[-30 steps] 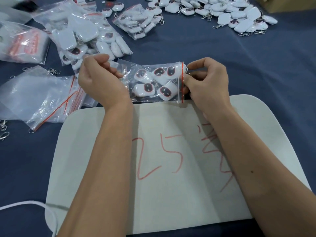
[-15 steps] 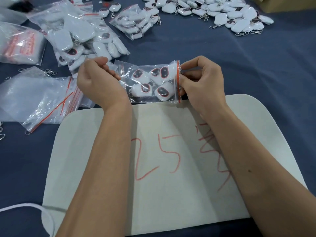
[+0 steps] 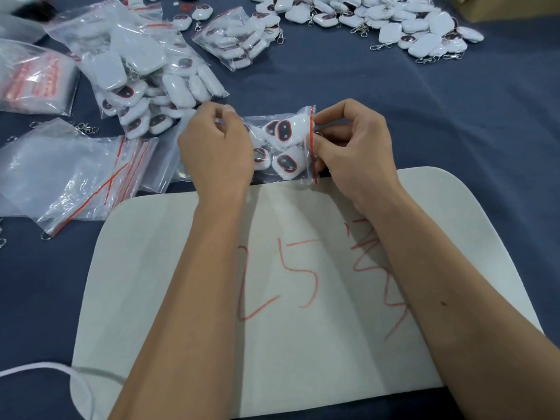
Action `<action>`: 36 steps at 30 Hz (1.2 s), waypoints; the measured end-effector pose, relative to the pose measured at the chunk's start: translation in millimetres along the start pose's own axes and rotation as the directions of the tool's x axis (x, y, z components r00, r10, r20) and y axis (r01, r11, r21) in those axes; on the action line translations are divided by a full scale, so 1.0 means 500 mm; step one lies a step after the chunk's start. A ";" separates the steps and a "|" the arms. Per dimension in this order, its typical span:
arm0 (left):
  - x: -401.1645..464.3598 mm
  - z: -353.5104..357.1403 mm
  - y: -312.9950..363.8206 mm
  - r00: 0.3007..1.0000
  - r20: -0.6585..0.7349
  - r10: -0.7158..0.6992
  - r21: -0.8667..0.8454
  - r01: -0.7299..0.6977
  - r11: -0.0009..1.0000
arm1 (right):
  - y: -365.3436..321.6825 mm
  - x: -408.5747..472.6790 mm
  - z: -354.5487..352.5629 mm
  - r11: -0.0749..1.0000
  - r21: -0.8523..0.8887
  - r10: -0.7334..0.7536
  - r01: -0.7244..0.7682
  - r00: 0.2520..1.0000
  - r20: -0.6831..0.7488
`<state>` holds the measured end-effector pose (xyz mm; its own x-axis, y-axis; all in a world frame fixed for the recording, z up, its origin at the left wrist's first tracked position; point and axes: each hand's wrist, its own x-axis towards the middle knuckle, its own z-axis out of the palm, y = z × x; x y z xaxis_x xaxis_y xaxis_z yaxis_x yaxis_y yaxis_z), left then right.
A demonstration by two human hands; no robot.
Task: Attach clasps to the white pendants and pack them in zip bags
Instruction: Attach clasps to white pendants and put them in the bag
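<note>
- White mat (image 3: 303,359): on blue cloth, nearest the person.
- Zip bag (image 3: 281,147): filled with white pendants (image 3: 286,162), held above mat's far edge; shorter than a second ago, left end gathered inward.
- Left hand (image 3: 215,153): grips bag's closed end.
- Right hand (image 3: 351,150): pinches red zip strip (image 3: 312,144); sealing apparently under way.

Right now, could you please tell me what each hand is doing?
Left hand: grips the zip bag at its closed end.
Right hand: pinches its red-striped end.
</note>
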<state>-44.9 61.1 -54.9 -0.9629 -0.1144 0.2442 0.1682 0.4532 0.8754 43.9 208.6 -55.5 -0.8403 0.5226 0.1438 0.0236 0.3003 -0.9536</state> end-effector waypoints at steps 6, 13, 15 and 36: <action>0.026 -0.015 -0.003 0.951 0.002 -0.308 -0.376 0.286 0.881 | 0.002 0.000 -0.001 1.000 -0.009 0.003 -0.003 1.000 0.004; -0.024 0.008 0.038 0.998 -0.054 0.012 -0.354 -0.031 0.935 | 0.002 0.002 -0.002 1.000 -0.012 0.001 -0.001 1.000 -0.008; -0.034 0.025 0.042 0.998 0.019 0.052 -0.322 -0.043 0.946 | 0.001 0.000 -0.001 1.000 -0.017 -0.020 0.020 1.000 -0.007; -0.086 0.109 0.103 0.836 0.358 0.416 0.288 -0.522 0.803 | 0.005 0.212 -0.075 0.783 -0.621 -0.180 0.038 0.969 -0.168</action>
<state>-6.5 137.6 -42.9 -0.8106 0.4090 0.4192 0.5773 0.6781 0.4548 -24.8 294.5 -32.7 -0.7281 0.5862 0.3554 0.3227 0.7505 -0.5768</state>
